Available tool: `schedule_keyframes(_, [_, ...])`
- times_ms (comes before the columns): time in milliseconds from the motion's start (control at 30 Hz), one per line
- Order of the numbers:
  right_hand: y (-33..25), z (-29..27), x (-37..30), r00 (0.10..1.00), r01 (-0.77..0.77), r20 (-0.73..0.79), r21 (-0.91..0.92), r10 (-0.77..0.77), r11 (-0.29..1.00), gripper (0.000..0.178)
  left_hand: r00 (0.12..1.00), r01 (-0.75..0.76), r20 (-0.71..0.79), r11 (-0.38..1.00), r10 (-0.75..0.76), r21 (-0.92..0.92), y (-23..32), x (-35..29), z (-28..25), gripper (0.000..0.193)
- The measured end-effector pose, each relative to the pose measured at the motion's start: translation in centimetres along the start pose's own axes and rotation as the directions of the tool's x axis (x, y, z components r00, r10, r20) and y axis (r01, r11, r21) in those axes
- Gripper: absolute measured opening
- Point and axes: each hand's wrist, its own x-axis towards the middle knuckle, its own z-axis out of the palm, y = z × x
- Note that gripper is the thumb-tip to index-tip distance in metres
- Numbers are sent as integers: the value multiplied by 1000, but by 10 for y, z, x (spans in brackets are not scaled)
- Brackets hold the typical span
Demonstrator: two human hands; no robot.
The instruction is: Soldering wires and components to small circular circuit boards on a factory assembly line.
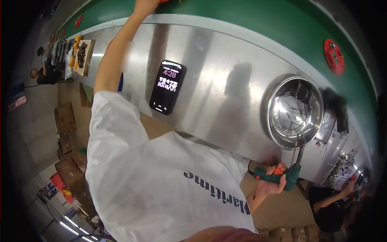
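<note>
My right hand (275,177) is wrapped round a dark green pistol-grip power tool (291,179) with an orange trigger. Its long metal shaft points up to the near rim of a shiny steel bowl (278,111). Thin dark wire-like pieces (296,107) and a black clump lie in the bowl. My left arm reaches far forward over the green conveyor belt (225,14). At the picture's top edge my left hand (147,5) is partly cut off, with a bit of something red beside it; its fingers are hidden.
A black phone (167,86) with a lit screen lies on the steel table (201,80). Red round pieces (334,56) sit on the belt. A pile of thin pale strips (342,169) lies at right, near another person (328,201). Farther left stand a tray of dark parts (83,56) and cardboard boxes (70,173).
</note>
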Motion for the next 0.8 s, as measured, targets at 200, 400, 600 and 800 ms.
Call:
schedule_keyframes(200, [-2,-3,-1,994,20,105,55,-25,998,28,675,-467,279,688,683,-555,156,-134,-45,36])
schedule_keyframes(400, [5,-9,6,991,-58,125,158,38,986,28,543,-511,341,624,767,-591,234,-203,-57,39])
schedule_keyframes(600, [7,-3,1,994,3,107,166,-21,986,28,602,-538,141,529,786,-656,309,-203,-25,22])
schedule_keyframes(800, [4,1,3,988,4,153,199,-35,980,27,366,-781,294,463,883,-419,352,-183,12,12])
